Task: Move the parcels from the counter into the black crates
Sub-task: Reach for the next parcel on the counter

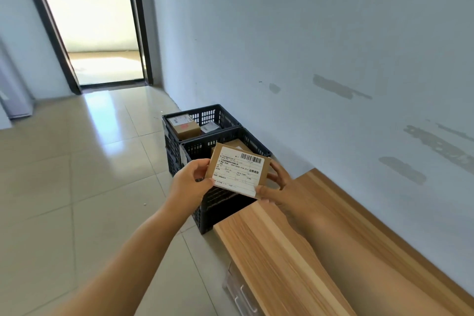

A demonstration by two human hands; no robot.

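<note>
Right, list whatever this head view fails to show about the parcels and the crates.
- Near black plastic crate: the flat brown cardboard parcel with white label, held by left hand and right hand, hides most of its contents.
- Label text: too small to read.
- Far black crate: lower parcels hidden by walls.
- Light wooden counter: cut off by the frame's bottom edge; remaining parcels unknown.

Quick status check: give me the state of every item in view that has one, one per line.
Held parcel: in the air over the near crate, label up, gripped by both hands.
Left hand: closed on the parcel's left edge.
Right hand: closed on its right edge.
Near crate: holds at least one parcel.
Far crate: holds two visible parcels.
Counter: no parcels visible.
</note>
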